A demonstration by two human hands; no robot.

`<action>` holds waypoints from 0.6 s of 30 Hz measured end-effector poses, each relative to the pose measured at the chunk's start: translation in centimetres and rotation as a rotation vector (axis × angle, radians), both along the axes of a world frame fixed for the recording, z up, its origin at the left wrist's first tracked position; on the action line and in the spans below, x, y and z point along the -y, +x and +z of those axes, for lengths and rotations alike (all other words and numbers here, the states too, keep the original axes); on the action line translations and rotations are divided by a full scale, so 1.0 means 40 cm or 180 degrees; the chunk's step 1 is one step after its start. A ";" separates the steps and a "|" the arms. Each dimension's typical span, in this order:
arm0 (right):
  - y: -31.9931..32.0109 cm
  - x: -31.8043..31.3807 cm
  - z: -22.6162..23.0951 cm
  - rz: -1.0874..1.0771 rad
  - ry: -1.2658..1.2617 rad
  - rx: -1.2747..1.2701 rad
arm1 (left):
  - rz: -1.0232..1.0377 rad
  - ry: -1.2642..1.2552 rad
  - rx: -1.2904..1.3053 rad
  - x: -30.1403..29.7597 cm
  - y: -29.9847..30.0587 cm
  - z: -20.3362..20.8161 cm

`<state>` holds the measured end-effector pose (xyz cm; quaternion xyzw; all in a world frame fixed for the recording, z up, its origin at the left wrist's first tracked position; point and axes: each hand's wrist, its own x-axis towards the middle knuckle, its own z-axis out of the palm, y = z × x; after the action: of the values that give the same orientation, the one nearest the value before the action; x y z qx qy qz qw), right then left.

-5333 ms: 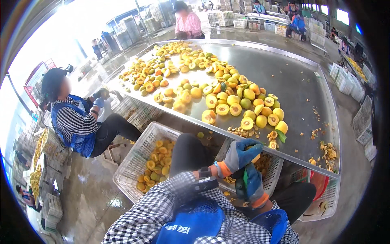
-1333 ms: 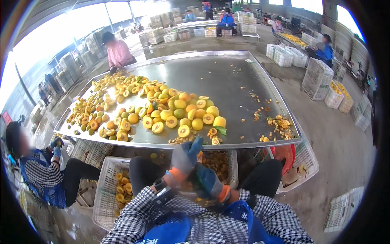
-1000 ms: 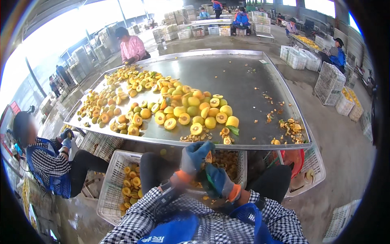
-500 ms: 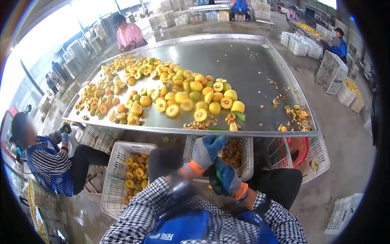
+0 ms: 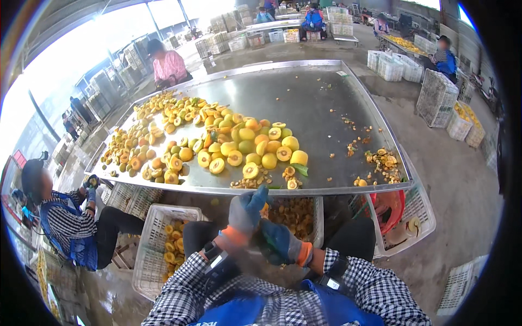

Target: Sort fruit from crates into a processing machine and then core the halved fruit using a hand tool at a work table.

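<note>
My left hand [image 5: 244,211], in a grey-blue glove with an orange cuff, is closed on a yellow stone fruit [image 5: 264,211], mostly hidden by the fingers. Just right of it and lower, my right hand [image 5: 284,242], gloved alike, is closed too; motion blur and a dark patch hide what it grips. Both hands are above my lap, before the near edge of a metal table [image 5: 326,152]. Whole and halved yellow stone fruits [image 5: 246,146] are heaped on the table's left and middle. Below the edge stands a crate [image 5: 318,217] of brownish-orange pieces.
A white crate [image 5: 142,255] of fruit halves stands left of my legs. Another crate [image 5: 424,217] with a red basin [image 5: 392,209] is at the right. Scraps [image 5: 383,161] lie at the table's right corner. Co-workers sit at left [image 5: 68,223] and beyond the table [image 5: 168,66].
The view has shifted, so table and crates appear farther left and the table edge lower. My hands remain close together, the right one now more blurred.
</note>
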<state>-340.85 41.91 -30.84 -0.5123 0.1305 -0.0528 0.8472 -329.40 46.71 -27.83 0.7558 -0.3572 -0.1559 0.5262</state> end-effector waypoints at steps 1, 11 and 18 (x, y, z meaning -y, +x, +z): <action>-0.003 0.005 0.020 0.0359 0.0670 -0.0427 | -0.0005 -0.0010 0.0003 -0.001 0.004 0.000; 0.032 -0.060 -0.087 -0.0174 0.0505 0.0134 | -0.0394 -0.0221 -0.0371 -0.022 0.029 -0.041; -0.009 -0.033 -0.013 0.0457 0.1165 0.0173 | -0.1047 -0.0952 0.0792 0.027 0.058 -0.062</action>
<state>-341.23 43.24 -31.37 -0.3560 0.0782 0.0185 0.9310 -327.06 45.63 -30.31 0.6147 -0.5564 -0.0907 0.5517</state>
